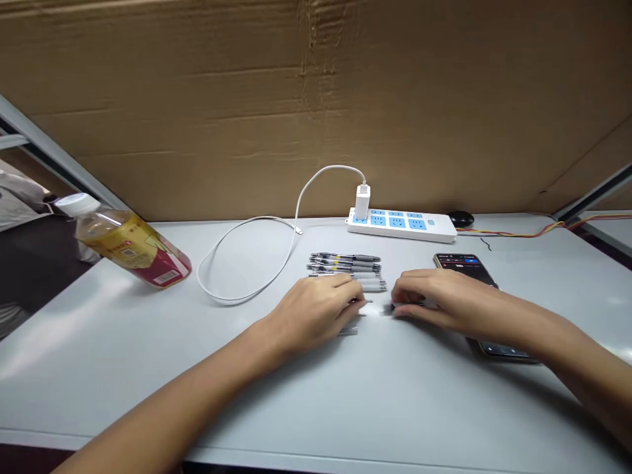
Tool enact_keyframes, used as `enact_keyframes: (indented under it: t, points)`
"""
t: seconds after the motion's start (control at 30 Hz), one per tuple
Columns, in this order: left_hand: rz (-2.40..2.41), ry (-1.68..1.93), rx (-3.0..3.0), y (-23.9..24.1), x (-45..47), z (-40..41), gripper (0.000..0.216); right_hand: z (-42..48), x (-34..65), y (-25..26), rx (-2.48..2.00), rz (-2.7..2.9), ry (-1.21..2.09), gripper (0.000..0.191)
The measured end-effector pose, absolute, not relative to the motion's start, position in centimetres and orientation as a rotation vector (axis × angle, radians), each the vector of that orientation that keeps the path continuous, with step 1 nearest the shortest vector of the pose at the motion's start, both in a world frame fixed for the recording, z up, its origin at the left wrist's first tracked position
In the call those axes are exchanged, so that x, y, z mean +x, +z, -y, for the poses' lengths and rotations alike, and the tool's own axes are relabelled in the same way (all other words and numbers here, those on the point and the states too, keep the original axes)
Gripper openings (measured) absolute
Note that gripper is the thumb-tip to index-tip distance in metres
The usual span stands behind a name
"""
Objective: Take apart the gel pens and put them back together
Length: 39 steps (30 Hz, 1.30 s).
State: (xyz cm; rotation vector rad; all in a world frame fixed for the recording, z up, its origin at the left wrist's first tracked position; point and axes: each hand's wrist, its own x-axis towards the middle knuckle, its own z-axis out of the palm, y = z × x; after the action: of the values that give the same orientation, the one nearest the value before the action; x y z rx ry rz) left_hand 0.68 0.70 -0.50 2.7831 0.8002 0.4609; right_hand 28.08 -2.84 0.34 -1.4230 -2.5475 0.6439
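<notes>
My left hand point(320, 309) is closed in a pinch just in front of a row of several pens point(344, 259) lying side by side. A thin pen piece point(368, 301) pokes out from its fingertips toward the right. Under that hand, a clear pen tube point(349, 331) lies on the table, partly covered. Facing it a short gap away, my right hand point(434, 293) pinches a small pen part point(388, 309) with a dark end, blurred by motion. The right forearm passes over a phone point(464, 263) with its screen lit.
A drink bottle point(133, 247) leans at the left. Behind the pens, a white charger point(363, 201) is plugged into a power strip point(402, 226), its white cable point(257, 294) looping left. A black mouse-like object point(461, 218) and coloured wires point(523, 234) lie by the cardboard wall point(247, 112).
</notes>
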Motion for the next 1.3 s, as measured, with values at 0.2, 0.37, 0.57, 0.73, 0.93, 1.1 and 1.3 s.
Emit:
enact_keyframes:
  t: [0.2, 0.37, 0.57, 0.73, 0.93, 1.1, 1.3]
  points:
    - [-0.789, 0.470, 2.753, -0.6, 0.8, -0.5, 0.016, 3.1, 26.5, 0.1, -1.364, 2.496, 0.563, 0.023]
    - [-0.785, 0.464, 2.749, -0.7, 0.8, -0.6, 0.015, 3.1, 26.5, -0.4, -1.318, 2.510, 0.489, 0.025]
    - [-0.833, 0.436, 2.740, -0.7, 0.8, -0.7, 0.018, 3.0, 26.6, -0.5, -1.296, 2.499, 0.426, 0.024]
    - [-0.820, 0.431, 2.730, -0.8, 0.9, -0.7, 0.016, 3.0, 26.5, -0.5, -1.273, 2.499, 0.406, 0.024]
    - [-0.659, 0.402, 2.697, -0.6, 0.7, -0.6, 0.026, 3.0, 26.3, -0.9, -1.218, 2.525, 0.323, 0.019]
    - [-0.746, 0.445, 2.689, -0.7, 0.5, -1.4, 0.038, 3.2, 26.4, -1.2, -1.182, 2.502, 0.230, 0.019]
    - [-1.144, 0.224, 2.787, 0.1, 0.9, -0.9, 0.027, 3.4, 26.1, -1.0, -1.128, 2.461, 0.196, 0.018]
